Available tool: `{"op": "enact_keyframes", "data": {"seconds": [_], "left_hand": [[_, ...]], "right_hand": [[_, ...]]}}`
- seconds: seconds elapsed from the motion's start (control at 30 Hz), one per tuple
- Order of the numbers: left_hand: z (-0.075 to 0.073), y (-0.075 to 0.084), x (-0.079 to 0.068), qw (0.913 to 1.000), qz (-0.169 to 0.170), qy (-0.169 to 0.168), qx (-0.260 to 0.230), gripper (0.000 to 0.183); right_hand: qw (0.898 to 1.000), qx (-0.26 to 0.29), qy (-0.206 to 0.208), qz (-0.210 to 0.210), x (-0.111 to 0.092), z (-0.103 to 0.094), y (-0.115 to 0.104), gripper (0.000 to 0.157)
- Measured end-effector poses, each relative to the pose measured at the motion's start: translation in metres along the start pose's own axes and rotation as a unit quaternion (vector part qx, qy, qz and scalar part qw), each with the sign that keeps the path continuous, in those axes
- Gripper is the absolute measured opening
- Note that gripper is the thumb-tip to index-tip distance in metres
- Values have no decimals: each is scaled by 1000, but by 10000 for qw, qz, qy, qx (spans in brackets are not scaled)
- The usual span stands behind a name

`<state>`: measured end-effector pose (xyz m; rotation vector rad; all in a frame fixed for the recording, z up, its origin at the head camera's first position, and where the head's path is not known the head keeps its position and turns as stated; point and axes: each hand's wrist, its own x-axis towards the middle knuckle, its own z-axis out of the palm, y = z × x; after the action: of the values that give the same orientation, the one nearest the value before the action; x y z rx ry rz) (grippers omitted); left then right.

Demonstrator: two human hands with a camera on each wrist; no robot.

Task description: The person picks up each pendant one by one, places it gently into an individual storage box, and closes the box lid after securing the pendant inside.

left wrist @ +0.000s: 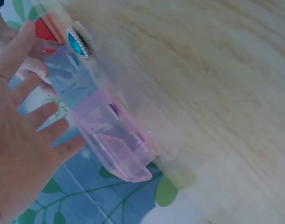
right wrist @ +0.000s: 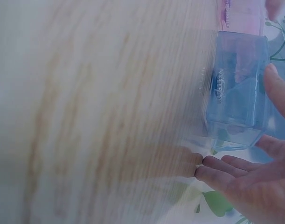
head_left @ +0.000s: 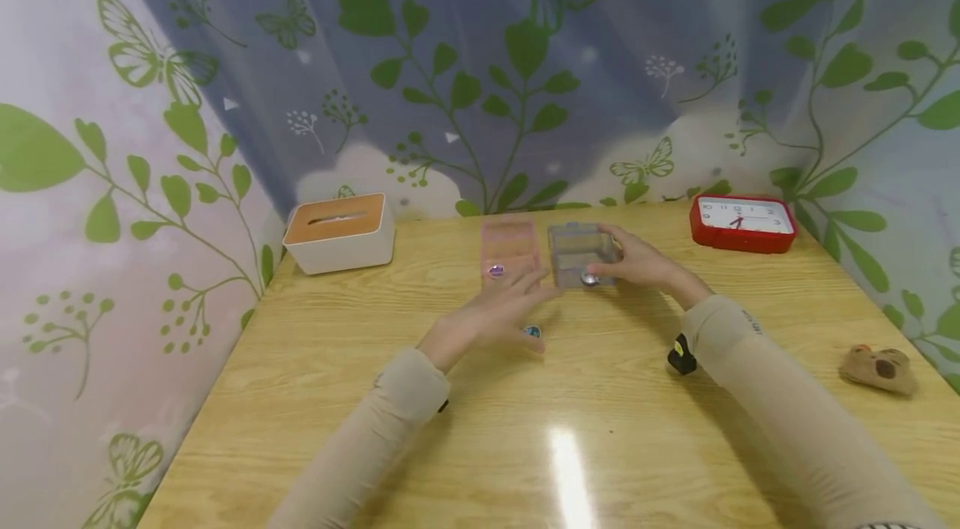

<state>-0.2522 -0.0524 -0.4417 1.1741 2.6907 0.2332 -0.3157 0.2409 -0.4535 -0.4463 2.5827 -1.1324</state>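
Observation:
My left hand [head_left: 495, 314] is over the table with its fingers spread, holding nothing. Near its thumb lies a blue jewel [head_left: 532, 331] with a beaded rim, also visible in the left wrist view. Beyond the fingers sits a pink see-through box [head_left: 510, 231] holding purple jewels [left wrist: 113, 111]. Beside it stands a blue-grey see-through box [head_left: 581, 242] with a clear, silvery jewel [head_left: 590, 278] at its near side. My right hand [head_left: 637, 260] reaches around the right side of this box, fingers extended; whether it presses the box I cannot tell.
A white tissue box [head_left: 341, 254] with a wooden lid stands at the back left. At the back right is a red clock [head_left: 742, 237]. A small brown plush item [head_left: 877, 371] lies near the right edge. A patterned curtain [head_left: 465, 54] hangs behind the table.

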Motion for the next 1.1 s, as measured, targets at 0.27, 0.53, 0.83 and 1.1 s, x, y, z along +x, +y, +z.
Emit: {"op": "enact_keyframes", "data": {"seconds": [0.27, 0.53, 0.83, 1.1], "left_hand": [[2, -4, -2, 9988, -52, -404, 268, 66], [6, -4, 0, 9970, 22, -455, 629, 49], [9, -5, 2, 9985, 94, -343, 425, 45], [13, -4, 9, 9974, 27, -254, 669, 35]], "right_hand": [[10000, -20, 63, -8, 1, 0, -2, 93], [10000, -5, 71, 10, 2, 0, 0, 95], [10000, 46, 66, 19, -2, -1, -3, 93], [10000, 41, 55, 4, -2, 1, -1, 94]]}}
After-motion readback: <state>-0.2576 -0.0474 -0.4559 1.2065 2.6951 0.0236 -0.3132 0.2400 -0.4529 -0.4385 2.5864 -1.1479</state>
